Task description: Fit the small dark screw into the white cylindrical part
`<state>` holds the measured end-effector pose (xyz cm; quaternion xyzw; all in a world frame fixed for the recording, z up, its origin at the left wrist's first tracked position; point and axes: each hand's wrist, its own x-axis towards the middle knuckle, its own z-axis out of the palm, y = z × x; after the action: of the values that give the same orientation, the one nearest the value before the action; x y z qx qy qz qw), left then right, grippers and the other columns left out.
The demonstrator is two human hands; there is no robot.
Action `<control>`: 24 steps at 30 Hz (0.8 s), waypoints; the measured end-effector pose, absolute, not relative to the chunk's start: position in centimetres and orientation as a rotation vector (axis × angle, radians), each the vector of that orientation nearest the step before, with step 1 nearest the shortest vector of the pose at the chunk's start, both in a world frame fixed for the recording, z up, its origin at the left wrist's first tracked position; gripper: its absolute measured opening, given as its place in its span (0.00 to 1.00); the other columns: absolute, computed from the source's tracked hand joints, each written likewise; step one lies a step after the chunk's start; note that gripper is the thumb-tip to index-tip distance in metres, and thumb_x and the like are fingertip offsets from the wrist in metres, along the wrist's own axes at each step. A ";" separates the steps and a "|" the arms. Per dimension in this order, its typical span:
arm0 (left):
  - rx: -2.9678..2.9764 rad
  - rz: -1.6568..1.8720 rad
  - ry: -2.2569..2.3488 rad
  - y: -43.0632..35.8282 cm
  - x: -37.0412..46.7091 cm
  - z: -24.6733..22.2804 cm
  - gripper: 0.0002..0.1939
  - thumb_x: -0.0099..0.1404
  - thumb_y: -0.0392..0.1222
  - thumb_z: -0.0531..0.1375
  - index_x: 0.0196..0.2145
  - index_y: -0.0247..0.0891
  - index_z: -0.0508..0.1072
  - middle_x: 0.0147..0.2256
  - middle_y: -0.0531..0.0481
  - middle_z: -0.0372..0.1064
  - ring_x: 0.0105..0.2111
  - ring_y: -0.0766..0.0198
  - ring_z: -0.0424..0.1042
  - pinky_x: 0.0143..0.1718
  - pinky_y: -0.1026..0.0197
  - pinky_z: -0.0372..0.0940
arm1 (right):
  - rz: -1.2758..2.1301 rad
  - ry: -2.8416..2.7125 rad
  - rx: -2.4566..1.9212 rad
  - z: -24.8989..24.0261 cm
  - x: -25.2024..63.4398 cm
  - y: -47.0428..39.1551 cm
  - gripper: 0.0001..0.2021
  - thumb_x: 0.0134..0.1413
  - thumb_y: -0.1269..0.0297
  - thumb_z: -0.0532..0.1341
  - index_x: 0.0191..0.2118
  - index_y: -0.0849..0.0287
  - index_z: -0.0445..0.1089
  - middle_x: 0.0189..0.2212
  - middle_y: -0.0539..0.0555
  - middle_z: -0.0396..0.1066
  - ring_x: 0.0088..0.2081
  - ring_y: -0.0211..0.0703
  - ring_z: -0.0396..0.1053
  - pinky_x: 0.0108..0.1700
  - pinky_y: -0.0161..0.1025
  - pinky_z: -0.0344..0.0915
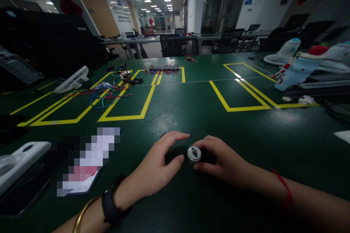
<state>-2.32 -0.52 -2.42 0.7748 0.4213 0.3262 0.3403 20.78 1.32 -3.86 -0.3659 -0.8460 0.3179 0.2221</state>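
A small round metal motor (194, 154) stands near the middle front of the green table, its silver top with a short central shaft facing up. My right hand (224, 158) has thumb and fingers around its right side and grips it. To the left of it is my left hand (161, 164), holding nothing, with thumb and forefinger curved apart. The left thumb tip sits just short of the metal rim. The lower part of the motor is dark and hard to make out.
Left of my left hand lie a phone (87, 184) with a blurred screen and a white device (24, 164). Loose wires (109, 94), a white fan (72, 80) and a screwdriver (191, 59) are farther back. A blue bottle (294, 71) stands at right. Yellow tape marks the green table (180, 109).
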 end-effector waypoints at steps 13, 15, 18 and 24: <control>1.679 0.922 1.203 1.9 -4.2 -3.9 0.09 0.67 0.36 0.54 0.35 0.37 0.75 0.34 0.50 0.73 0.37 0.60 0.72 0.41 0.60 0.65 | 0.971 -2.334 -1.035 -3.4 20.9 1.3 0.18 0.54 0.61 0.66 0.50 0.51 0.67 0.44 0.51 0.71 0.45 0.45 0.66 0.47 0.44 0.62; 1.669 0.933 1.206 1.7 -4.1 -4.0 0.08 0.66 0.36 0.55 0.35 0.37 0.75 0.34 0.50 0.73 0.37 0.60 0.72 0.40 0.60 0.65 | 0.969 -2.338 -1.041 -3.4 20.9 1.3 0.18 0.54 0.61 0.66 0.50 0.51 0.68 0.44 0.51 0.71 0.44 0.46 0.66 0.47 0.44 0.62; 1.655 0.967 1.204 1.3 -3.6 -3.8 0.06 0.67 0.38 0.57 0.38 0.38 0.74 0.36 0.50 0.73 0.38 0.61 0.72 0.41 0.60 0.65 | 0.958 -2.336 -1.037 -3.5 21.0 1.3 0.18 0.54 0.60 0.66 0.50 0.51 0.67 0.44 0.51 0.71 0.45 0.46 0.66 0.46 0.44 0.62; 1.920 0.972 1.056 0.0 -1.4 -2.0 0.08 0.65 0.37 0.62 0.42 0.40 0.76 0.41 0.49 0.71 0.43 0.60 0.71 0.46 0.59 0.64 | 0.924 -2.348 -1.003 -3.9 20.9 1.3 0.17 0.54 0.59 0.66 0.49 0.52 0.68 0.42 0.51 0.71 0.43 0.45 0.66 0.44 0.43 0.61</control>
<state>-1.42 0.02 -1.99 0.7462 0.4105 0.3775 0.3636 20.91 1.33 -3.88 -0.3611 -0.8452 0.3324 0.2114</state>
